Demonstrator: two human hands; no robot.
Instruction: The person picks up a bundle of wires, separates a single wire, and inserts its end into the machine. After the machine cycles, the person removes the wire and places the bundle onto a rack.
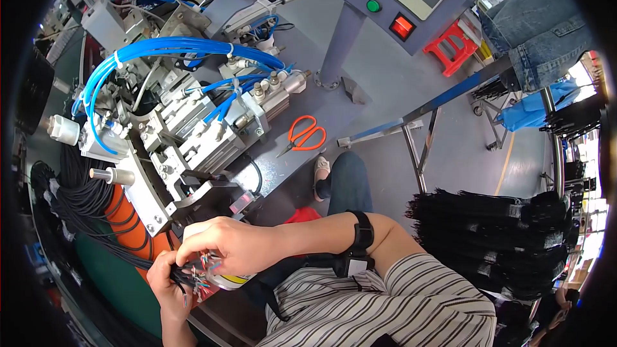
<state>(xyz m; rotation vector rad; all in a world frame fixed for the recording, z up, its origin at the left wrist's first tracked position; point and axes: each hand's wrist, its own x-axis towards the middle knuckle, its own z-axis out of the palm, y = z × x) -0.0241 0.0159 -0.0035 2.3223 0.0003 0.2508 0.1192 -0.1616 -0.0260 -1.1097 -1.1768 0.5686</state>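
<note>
My left hand (168, 283) is closed round a bundle of black cables (183, 275) at the lower left. Their stripped ends fan out in small red, blue and white wires (207, 263). My right hand (215, 239) reaches over from the right, its fingers curled down and closed at the bundle beside my left hand. What its fingertips pinch is hidden behind the hand. Under my right wrist shows part of a white and yellow rounded thing (234, 280). A black band (362, 234) circles my right forearm.
Just beyond my hands stands a metal machine (193, 148) with blue air hoses (173, 45). Orange-handled scissors (305, 136) lie on its grey table. Black cables (83, 205) drape over an orange surface at left. A control panel (385, 0) stands far, black cable bundles (482, 238) hang right.
</note>
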